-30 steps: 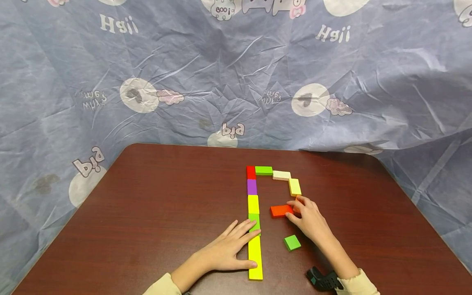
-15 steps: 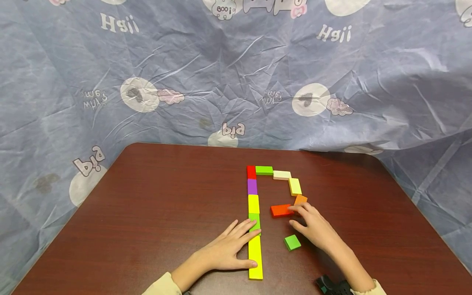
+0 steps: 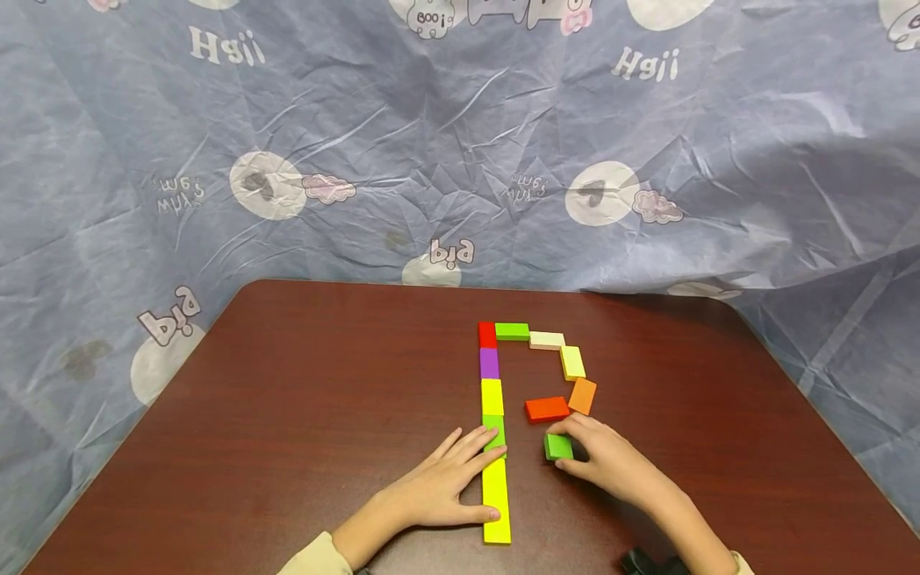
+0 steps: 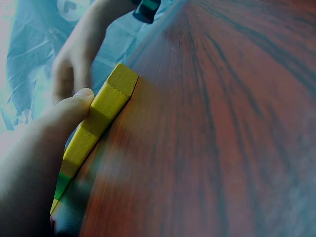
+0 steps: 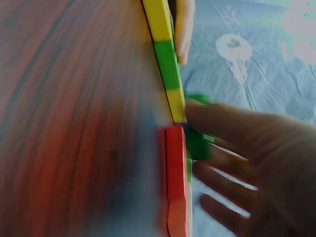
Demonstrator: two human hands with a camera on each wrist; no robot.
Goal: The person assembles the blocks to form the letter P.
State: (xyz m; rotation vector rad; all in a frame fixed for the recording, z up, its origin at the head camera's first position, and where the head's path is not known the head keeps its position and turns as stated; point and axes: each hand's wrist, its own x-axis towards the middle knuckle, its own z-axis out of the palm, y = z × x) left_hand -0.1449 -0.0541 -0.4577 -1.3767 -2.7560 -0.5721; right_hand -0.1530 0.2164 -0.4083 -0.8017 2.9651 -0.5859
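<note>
My left hand (image 3: 442, 489) lies with fingers spread over the near part of a straight column of coloured wooden blocks. Its fingertips touch a green block (image 3: 493, 423), and its thumb rests on the long yellow stretch (image 3: 496, 479) at the near end; that thumb also shows against the yellow block (image 4: 101, 113) in the left wrist view. My right hand (image 3: 614, 459) pinches a loose green block (image 3: 558, 447) between thumb and fingers. In the right wrist view this green block (image 5: 198, 144) is partly hidden by the fingers. Just beyond it lies a red-orange block (image 3: 547, 409).
Farther up the column are yellow (image 3: 492, 397), purple (image 3: 489, 363) and red (image 3: 487, 335) blocks. From the red one a curve runs right through green (image 3: 513, 331), cream (image 3: 547, 341), pale yellow (image 3: 573, 362) and orange (image 3: 582, 395) blocks. A patterned cloth (image 3: 359, 120) hangs behind the table.
My right hand has let go of the orange block beside the red-orange one, come nearer and taken the loose green block, which has shifted up and left. The left hand has stayed put.
</note>
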